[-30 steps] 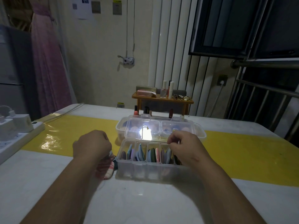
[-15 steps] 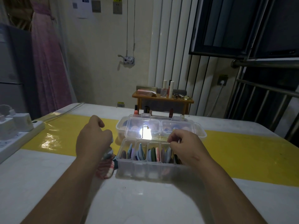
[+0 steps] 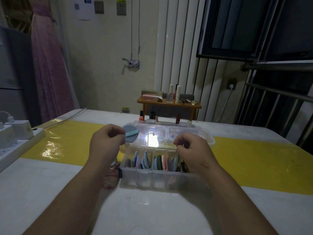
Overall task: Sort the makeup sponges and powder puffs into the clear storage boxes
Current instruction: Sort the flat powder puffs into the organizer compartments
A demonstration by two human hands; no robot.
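My left hand [image 3: 105, 145] pinches a round blue powder puff [image 3: 130, 136] with a teal ribbon band, held up left of the boxes. The near clear storage box [image 3: 152, 179] stands open, its compartments packed with several puffs on edge, blue, green and pink. My right hand [image 3: 194, 153] hovers over its right end, fingers curled with nothing visible in them. A second clear box [image 3: 205, 138] lies behind it with its lid shut. A few loose puffs [image 3: 111, 178], one pink-striped, lie on the table left of the near box.
A white power strip with plugs [image 3: 15, 141] sits at the left table edge. A small wooden shelf [image 3: 169, 105] with cosmetics stands at the back, lipsticks below it. A yellow band [image 3: 254, 158] crosses the white tabletop.
My left hand rose from the loose pile beside the box and now holds the blue puff up near the rear box. My right hand stayed over the box's right end.
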